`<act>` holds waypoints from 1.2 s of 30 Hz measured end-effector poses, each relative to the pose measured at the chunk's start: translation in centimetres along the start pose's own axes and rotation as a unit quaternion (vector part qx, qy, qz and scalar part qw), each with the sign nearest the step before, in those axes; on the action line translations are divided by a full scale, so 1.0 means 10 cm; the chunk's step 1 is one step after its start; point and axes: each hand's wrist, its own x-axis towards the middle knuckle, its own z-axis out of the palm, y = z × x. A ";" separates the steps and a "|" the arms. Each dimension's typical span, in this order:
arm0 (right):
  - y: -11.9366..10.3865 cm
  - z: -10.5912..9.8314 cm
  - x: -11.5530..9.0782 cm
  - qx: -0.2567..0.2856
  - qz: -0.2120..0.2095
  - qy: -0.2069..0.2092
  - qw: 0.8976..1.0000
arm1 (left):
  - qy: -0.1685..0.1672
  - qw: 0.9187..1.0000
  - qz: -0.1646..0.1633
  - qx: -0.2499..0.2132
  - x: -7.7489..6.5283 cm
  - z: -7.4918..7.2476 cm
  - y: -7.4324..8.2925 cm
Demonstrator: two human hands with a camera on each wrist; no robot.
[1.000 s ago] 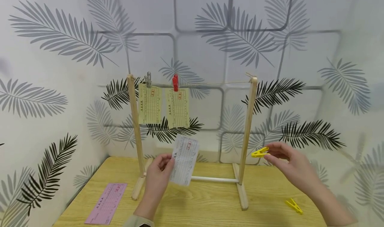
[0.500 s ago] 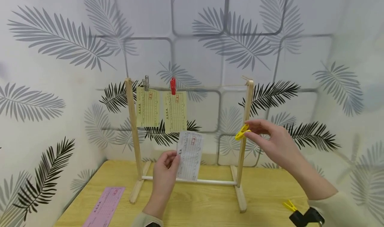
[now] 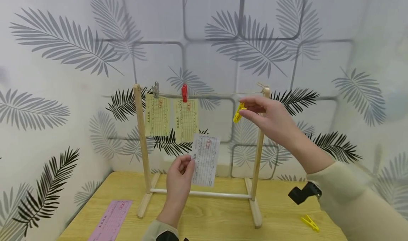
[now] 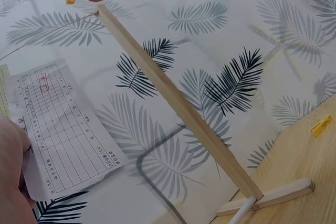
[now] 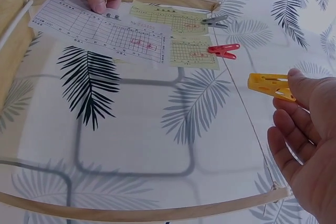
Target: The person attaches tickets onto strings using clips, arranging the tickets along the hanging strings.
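Observation:
My left hand (image 3: 180, 175) pinches a white receipt slip (image 3: 205, 161) by its left edge, below the string and in front of the wooden stand. A yellow clothespin (image 3: 238, 113) is pinched between thumb and fingers of my right hand (image 3: 267, 119), just under the string near the right post. In the right wrist view the yellow clothespin (image 5: 270, 85) points toward the string (image 5: 244, 106). Two yellow slips hang on that line: the left slip (image 3: 157, 117) from a grey clothespin (image 3: 155, 90), the right slip (image 3: 186, 122) from a red clothespin (image 3: 184, 93).
The stand's right post (image 3: 259, 152) and left post (image 3: 142, 142) are joined low down by a white bar (image 3: 204, 194). On the wooden table (image 3: 197, 219) lie a pink slip (image 3: 109, 221) at left and another yellow clothespin (image 3: 310, 223) at right. A patterned wall (image 3: 210, 67) rises behind.
My right hand has carried the yellow clothespin leftward and up, from beside the right post to near the string. The left hand has raised the white slip slightly and shifted it right.

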 end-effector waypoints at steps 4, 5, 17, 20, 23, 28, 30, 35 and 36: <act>-0.04 0.00 0.16 -0.011 -0.006 0.003 1.000 | 0.001 1.000 0.007 -0.005 0.03 0.03 0.04; -0.05 0.01 0.19 -0.011 -0.005 0.002 1.000 | 0.000 1.000 0.008 -0.007 0.03 0.03 0.05; -0.15 0.08 0.58 0.028 0.015 0.007 0.999 | 0.005 1.000 0.018 -0.009 0.10 0.04 0.15; -0.15 0.13 0.70 0.025 0.005 0.009 1.000 | 0.007 1.000 0.021 -0.010 0.14 0.06 0.16; -0.16 0.17 0.78 0.017 0.002 0.005 1.000 | 0.006 1.000 0.022 -0.010 0.18 0.08 0.17; -0.19 0.20 0.93 -0.001 0.010 0.000 1.000 | 0.006 1.000 0.029 0.000 0.27 0.10 0.21; -0.21 0.21 0.98 -0.009 0.013 -0.001 1.000 | 0.005 1.000 0.030 0.004 0.31 0.11 0.22; -0.24 0.26 1.11 -0.019 0.023 -0.006 1.000 | 0.010 1.000 0.022 0.008 0.37 0.13 0.22; -0.25 0.27 1.14 -0.021 0.028 -0.008 0.999 | 0.010 1.000 0.021 0.008 0.37 0.14 0.21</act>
